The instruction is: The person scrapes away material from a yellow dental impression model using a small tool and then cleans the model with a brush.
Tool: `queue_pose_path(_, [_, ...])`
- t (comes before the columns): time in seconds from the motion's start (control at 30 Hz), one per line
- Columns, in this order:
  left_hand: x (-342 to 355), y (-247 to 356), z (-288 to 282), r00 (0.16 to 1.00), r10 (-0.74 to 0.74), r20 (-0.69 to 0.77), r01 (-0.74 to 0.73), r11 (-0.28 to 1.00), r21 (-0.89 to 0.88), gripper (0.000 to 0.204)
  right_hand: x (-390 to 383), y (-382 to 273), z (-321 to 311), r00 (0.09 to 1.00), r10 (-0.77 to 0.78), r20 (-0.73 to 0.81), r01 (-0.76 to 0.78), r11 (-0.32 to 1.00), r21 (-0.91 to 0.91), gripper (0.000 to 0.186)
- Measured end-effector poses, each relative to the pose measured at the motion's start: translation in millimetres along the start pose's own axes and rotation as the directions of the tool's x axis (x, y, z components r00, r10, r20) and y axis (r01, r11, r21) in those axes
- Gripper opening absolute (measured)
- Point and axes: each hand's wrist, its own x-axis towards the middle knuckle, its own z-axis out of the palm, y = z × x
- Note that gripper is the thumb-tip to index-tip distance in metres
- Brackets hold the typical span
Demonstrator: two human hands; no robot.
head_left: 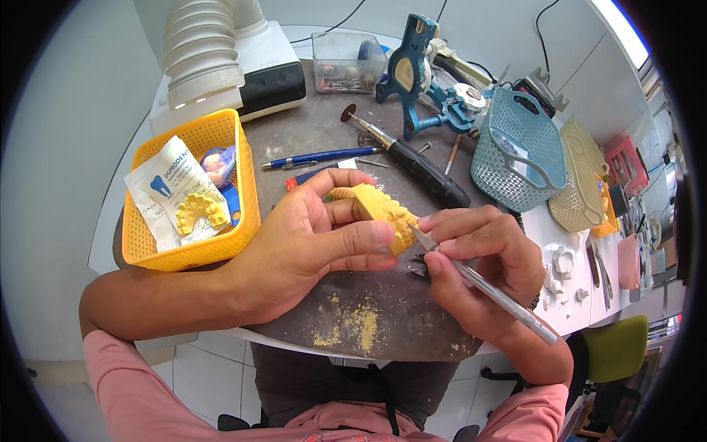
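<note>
My left hand (324, 228) is closed round a yellow plaster dental model (379, 210), holding it above the worktop with its row of teeth toward the right. In my right hand (490, 261) is a silver craft knife (508, 306), gripped like a pen. Its blade tip meets the right edge of the model, near the teeth. Yellow plaster crumbs (362, 324) lie on the dark mat (294, 331) below. Behind my hands rest a black handpiece (423, 173) with a cutting disc and a blue mechanical pencil (317, 158).
A yellow basket (254, 214) at left holds papers and another yellow dental model (199, 215). At the back are a ribbed suction hose (200, 51), a clear box of burs (346, 66) and a blue articulator (409, 81). Blue (486, 158) and beige (574, 191) baskets stand at right.
</note>
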Motion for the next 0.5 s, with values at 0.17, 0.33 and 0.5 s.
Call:
queue_pose_path(0.17, [1.6,0.0,-2.7,0.997,0.012,0.074,-0.01,1.0,-0.028,0.068,-4.6,2.2,-5.7,0.998,0.025,-0.061,-0.025,1.0,0.005,0.024])
queue_pose_path(0.33, [1.6,0.1,-1.9,0.998,0.004,0.066,-0.001,0.999,-0.046,0.07,-9.7,6.2,-9.0,0.99,0.076,-0.117,-0.075,0.997,0.013,0.026])
queue_pose_path(0.5, [1.5,1.3,-3.1,0.998,0.006,0.068,-0.004,0.999,-0.033,0.07,-10.4,7.9,-9.3,0.989,0.089,-0.114,-0.087,0.996,0.02,0.027])
